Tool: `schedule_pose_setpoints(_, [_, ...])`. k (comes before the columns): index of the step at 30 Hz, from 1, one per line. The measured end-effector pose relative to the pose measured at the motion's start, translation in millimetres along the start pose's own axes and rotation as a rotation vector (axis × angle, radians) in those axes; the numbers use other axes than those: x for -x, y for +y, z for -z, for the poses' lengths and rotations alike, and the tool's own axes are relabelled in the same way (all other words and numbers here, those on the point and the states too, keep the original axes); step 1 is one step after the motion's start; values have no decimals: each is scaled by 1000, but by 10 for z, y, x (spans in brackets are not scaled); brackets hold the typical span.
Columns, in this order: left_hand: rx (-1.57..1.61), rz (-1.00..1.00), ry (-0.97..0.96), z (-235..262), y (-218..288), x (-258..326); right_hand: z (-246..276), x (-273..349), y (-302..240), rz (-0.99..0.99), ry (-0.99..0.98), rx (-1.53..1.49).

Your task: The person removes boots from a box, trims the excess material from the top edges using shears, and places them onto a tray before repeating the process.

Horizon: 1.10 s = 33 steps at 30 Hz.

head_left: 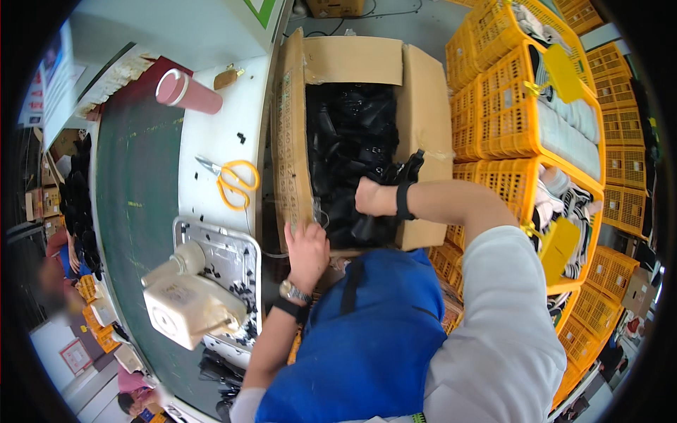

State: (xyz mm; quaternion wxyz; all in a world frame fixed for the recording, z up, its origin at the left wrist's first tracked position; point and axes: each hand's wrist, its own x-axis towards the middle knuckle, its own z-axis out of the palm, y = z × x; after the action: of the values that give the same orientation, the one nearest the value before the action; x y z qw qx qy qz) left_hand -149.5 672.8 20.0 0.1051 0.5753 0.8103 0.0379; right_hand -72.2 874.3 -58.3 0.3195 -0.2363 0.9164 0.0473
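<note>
Black straps (352, 134) fill the cardboard box (352, 60), whose long axis runs away from the person; right hand (368, 197) grips one, left hand (307, 248) rests open on the box's near rim.

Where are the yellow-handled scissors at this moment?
In the head view, the yellow-handled scissors lie on the white table, left of the open cardboard box and beyond the cream-coloured machine.

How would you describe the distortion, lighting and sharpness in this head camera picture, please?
Head view: strong fisheye bending, the cardboard box edges and green belt curving toward a black rim; even bright light, mild glare on the white table; the black goods in the box lose detail in shadow; left hand and right hand sharp, the edges soft.
</note>
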Motion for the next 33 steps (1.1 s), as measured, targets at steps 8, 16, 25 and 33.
schedule_pose_setpoints(8, [106,-162,124,138,-135,283,920,2167,-103,-1050,452,-493])
schedule_pose_setpoints(16, [1248,-141,-49,933,310,618,1060,1841,-1440,-505,1656,-1759])
schedule_pose_setpoints(25, [1578,-167,-158,880,132,1731,1144,1193,-2675,-142,1169,-1969])
schedule_pose_setpoints(33, [1660,-20,-139,1261,-153,1682,1381,1193,-2415,-31,1098,-1860])
